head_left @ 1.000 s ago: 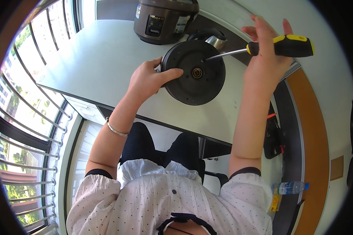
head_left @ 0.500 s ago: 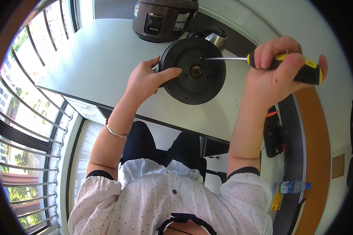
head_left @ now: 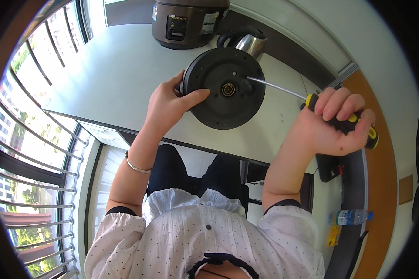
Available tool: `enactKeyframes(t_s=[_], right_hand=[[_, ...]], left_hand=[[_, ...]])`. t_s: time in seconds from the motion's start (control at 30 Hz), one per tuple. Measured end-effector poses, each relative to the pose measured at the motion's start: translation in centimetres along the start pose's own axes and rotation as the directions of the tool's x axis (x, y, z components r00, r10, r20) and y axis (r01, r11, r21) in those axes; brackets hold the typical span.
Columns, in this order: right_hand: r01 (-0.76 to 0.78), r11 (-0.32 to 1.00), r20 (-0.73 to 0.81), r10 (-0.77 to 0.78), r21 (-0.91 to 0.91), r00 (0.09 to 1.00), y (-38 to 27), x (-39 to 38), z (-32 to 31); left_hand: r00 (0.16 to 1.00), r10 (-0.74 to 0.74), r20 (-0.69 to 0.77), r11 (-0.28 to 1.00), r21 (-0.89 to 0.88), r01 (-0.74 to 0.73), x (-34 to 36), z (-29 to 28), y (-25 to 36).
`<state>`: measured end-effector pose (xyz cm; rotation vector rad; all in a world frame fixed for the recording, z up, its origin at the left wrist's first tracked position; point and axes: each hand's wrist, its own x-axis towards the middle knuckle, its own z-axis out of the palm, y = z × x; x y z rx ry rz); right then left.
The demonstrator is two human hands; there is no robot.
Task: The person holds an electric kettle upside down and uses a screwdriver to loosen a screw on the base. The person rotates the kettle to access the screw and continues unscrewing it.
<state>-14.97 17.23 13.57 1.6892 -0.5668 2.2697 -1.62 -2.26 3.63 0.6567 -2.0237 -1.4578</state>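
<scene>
The round black bottom of an electric kettle (head_left: 207, 109) faces me, with a brass-coloured ring connector at its centre and small holes around it. Steel body and a black handle show behind its far edge. My left hand (head_left: 170, 103) grips its left side, thumb lying on the black face and fingers hidden behind. In my right hand (head_left: 328, 128) is a screwdriver (head_left: 284, 89) with a long metal shaft and a black and yellow handle, wrapped by the fingers. Its tip points left over the black face, just right of a small light screw head (head_left: 234, 73); whether it touches is unclear.
At the back of the pale table (head_left: 111, 69) stands a brown cooker (head_left: 191, 23). On the right are a black case (head_left: 329, 167) with red parts and a plastic bottle (head_left: 354, 217) lying on its side. A barred window (head_left: 37, 153) runs along the left.
The screwdriver tip has moved right, off the spot by the screw, and the handle has dropped lower as my right hand came down. My left hand keeps its grip on the kettle.
</scene>
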Motion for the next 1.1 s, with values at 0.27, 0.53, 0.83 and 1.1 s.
enactKeyframes(t_s=[0.27, 0.53, 0.83, 1.1], right_hand=[[0.032, 0.996, 0.089, -0.038, 0.078, 0.995, -0.2, -0.5, 0.3], [0.009, 0.997, 0.012, -0.008, -0.079, 1.000, -0.3, -0.8, 1.6], [0.038, 0.999, 0.110, -0.041, 0.029, 0.993, 0.5, -0.8, 0.3], [0.034, 0.999, 0.129, -0.037, 0.028, 0.991, 0.4, -0.8, 0.3]], left_hand=[[1.000, 0.027, 0.007, 0.999, 0.021, -0.027, -0.4, 0.3, 0.6], [1.000, 0.030, -0.005, 0.999, 0.044, -0.030, -0.5, 0.4, 0.2], [1.000, 0.011, -0.012, 0.998, 0.068, -0.010, -0.4, 0.4, 0.1], [1.000, 0.018, -0.022, 0.997, 0.077, -0.016, -0.4, 0.4, -0.2]])
